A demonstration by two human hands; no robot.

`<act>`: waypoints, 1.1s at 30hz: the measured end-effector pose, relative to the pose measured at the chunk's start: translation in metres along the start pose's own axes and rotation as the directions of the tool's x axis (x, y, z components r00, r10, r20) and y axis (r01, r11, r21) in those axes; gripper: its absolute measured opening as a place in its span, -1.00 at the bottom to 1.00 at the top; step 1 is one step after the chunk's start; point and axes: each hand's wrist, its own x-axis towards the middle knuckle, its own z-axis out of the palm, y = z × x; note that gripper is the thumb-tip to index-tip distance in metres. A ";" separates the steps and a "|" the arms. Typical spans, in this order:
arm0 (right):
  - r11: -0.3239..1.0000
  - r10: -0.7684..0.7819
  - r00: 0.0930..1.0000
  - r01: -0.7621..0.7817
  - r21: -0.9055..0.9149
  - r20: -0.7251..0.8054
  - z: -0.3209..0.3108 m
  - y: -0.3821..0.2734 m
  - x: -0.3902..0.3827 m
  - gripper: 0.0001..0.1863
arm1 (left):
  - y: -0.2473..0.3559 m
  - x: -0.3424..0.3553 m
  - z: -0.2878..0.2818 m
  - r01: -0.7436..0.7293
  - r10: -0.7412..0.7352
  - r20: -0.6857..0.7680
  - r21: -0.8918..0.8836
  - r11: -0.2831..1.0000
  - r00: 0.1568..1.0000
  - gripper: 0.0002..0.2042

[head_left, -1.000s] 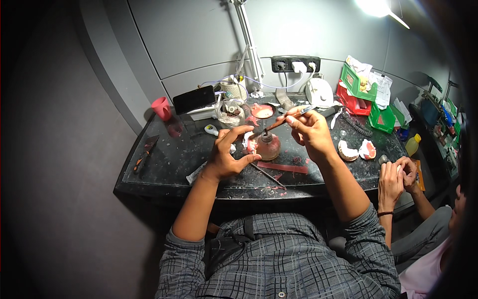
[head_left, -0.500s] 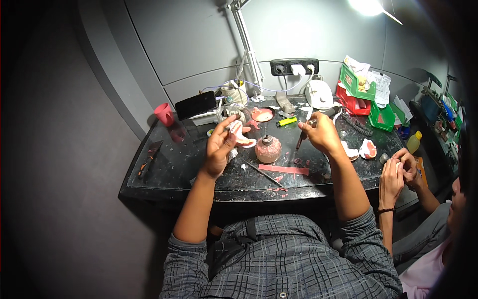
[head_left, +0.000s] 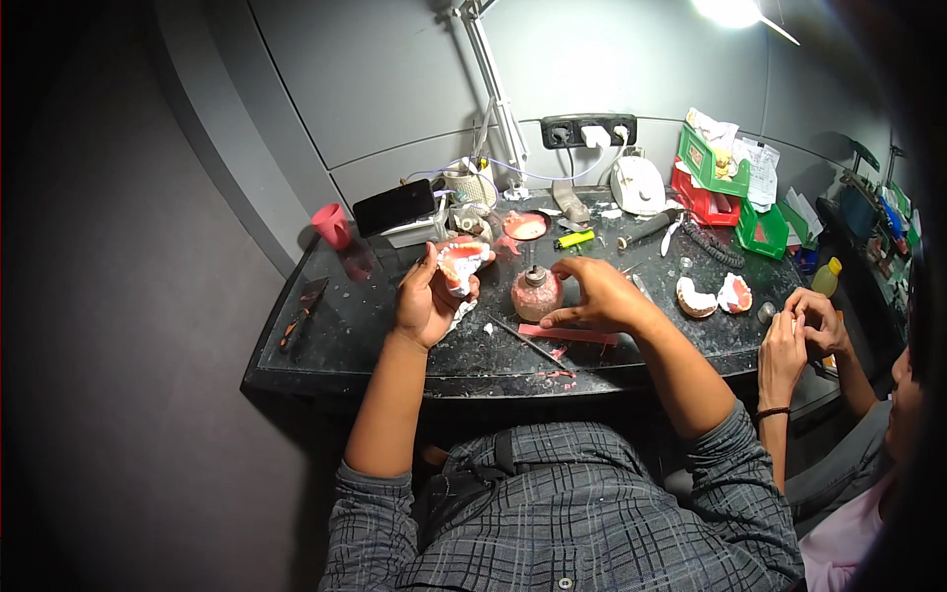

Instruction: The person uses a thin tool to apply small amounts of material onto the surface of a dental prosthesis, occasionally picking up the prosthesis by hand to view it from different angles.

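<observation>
My left hand point(head_left: 422, 308) is closed around a dental model point(head_left: 462, 268) with white teeth set in pink wax, its tooth arch facing up. Beside the small glass burner point(head_left: 537, 294), which is spattered with pink, my right hand point(head_left: 604, 296) has its thumb and fingers spread. No tool shows in that hand; whether it touches the glass I cannot tell. Under the right thumb lies a pink wax strip point(head_left: 567, 334). A thin metal tool point(head_left: 528, 341) rests slantwise in front of the burner.
Behind the burner are a round pan of pink wax point(head_left: 524, 226) and a yellow lighter point(head_left: 574, 239). Two dental pieces, one a white model point(head_left: 696, 298), lie to the right. A co-worker's hands point(head_left: 789, 340) hold something small at the right edge. A pink cup point(head_left: 331, 227) stands far left.
The dark-handled tool has left my right hand, which has come down and left beside the burner with fingers spread. My left hand has turned the dental model, so its arch shows.
</observation>
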 end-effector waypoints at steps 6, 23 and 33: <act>0.981 0.079 0.994 -0.091 -0.169 -0.076 0.017 -0.019 0.005 -0.22 | 0.009 -0.002 0.007 0.084 -0.049 0.168 -0.212 0.974 0.985 -0.20; 0.998 0.063 0.965 -0.063 0.007 -0.255 0.015 -0.014 0.003 -0.24 | 0.003 0.000 -0.003 -0.123 0.139 0.102 -0.143 0.982 0.985 -0.30; 0.945 0.131 0.958 -0.042 0.323 -0.256 0.004 -0.029 -0.001 -0.21 | 0.001 0.004 -0.021 -0.321 0.321 -0.023 -0.018 0.947 0.947 -0.69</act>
